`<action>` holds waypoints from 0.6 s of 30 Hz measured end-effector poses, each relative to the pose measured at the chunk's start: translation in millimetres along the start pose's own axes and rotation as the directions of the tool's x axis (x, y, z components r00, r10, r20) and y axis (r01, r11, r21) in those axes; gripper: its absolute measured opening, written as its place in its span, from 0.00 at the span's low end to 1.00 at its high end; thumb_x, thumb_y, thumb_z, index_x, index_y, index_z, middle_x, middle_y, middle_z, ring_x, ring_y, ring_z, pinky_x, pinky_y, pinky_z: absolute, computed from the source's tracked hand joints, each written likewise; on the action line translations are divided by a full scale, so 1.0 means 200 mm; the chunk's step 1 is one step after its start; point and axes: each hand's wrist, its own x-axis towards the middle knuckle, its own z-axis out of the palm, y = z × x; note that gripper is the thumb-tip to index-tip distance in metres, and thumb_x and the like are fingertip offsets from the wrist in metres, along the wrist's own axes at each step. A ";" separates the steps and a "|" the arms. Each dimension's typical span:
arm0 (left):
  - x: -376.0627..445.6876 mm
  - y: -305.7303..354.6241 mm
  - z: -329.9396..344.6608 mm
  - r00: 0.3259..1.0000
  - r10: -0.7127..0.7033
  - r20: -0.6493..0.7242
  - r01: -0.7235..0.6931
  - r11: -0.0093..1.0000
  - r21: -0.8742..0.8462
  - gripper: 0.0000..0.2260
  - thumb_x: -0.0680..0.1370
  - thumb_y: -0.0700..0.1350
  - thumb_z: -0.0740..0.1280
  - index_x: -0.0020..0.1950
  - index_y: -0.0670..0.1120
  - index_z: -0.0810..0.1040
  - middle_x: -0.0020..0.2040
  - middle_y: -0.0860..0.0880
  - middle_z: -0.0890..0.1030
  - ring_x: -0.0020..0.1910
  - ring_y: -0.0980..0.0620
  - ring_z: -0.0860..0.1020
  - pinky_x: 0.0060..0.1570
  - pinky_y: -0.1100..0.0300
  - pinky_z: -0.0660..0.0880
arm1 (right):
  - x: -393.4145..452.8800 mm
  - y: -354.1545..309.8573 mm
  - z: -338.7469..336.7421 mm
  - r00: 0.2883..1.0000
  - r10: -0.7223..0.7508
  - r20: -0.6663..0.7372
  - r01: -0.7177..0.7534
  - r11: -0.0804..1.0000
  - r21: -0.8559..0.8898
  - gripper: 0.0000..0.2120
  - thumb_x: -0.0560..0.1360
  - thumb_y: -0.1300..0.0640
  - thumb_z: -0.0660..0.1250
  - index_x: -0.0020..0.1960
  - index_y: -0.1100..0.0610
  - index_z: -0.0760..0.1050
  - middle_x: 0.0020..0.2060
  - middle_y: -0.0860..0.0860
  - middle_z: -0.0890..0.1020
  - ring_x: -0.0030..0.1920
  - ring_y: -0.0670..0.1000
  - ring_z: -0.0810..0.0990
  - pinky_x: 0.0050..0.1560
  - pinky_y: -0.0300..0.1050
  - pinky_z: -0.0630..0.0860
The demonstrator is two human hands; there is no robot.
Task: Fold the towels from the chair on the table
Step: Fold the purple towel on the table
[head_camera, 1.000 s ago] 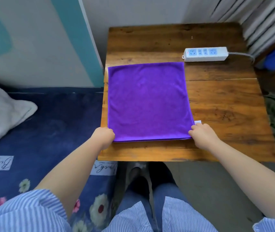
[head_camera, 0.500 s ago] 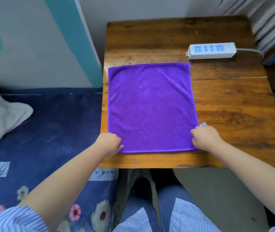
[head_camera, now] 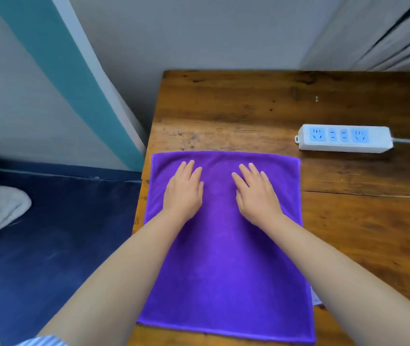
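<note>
Head view shows the brown wooden table (head_camera: 348,233) with the soft purple square towel (head_camera: 223,270) spread flat on its left side, near the front edge. It lies flat, likely so it can be folded neatly. The left hand (head_camera: 184,193) and the right hand (head_camera: 256,196) rest on the far half of the towel, fingers straight and gripping nothing, probably to smooth it. The white power strip with blue sockets (head_camera: 343,138) sits apart behind. No writing can be read.
</note>
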 end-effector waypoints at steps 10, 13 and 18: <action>0.30 -0.32 0.09 0.998 -0.053 0.028 0.049 0.990 0.129 0.23 0.81 0.51 0.53 0.75 0.50 0.55 0.77 0.47 0.51 0.76 0.46 0.48 0.72 0.50 0.47 | 0.22 0.42 0.03 0.998 0.054 0.044 -0.051 0.996 -0.075 0.25 0.80 0.50 0.50 0.75 0.55 0.51 0.76 0.51 0.51 0.76 0.52 0.47 0.74 0.48 0.43; 0.34 -0.40 0.07 0.996 -0.085 0.036 0.081 0.993 0.091 0.22 0.81 0.50 0.53 0.75 0.48 0.55 0.77 0.47 0.52 0.76 0.47 0.49 0.72 0.47 0.48 | 0.19 0.53 -0.01 0.993 0.107 0.049 -0.107 0.994 -0.007 0.25 0.80 0.53 0.51 0.74 0.58 0.52 0.75 0.52 0.53 0.75 0.52 0.48 0.74 0.48 0.44; 0.40 -0.39 -0.01 0.990 -0.088 -0.112 0.094 0.994 0.053 0.18 0.77 0.40 0.59 0.67 0.39 0.69 0.65 0.37 0.70 0.64 0.38 0.67 0.63 0.47 0.64 | 0.18 0.52 -0.09 0.974 0.184 -0.129 -0.185 0.983 0.004 0.22 0.74 0.66 0.59 0.67 0.65 0.66 0.62 0.63 0.73 0.63 0.62 0.69 0.62 0.56 0.67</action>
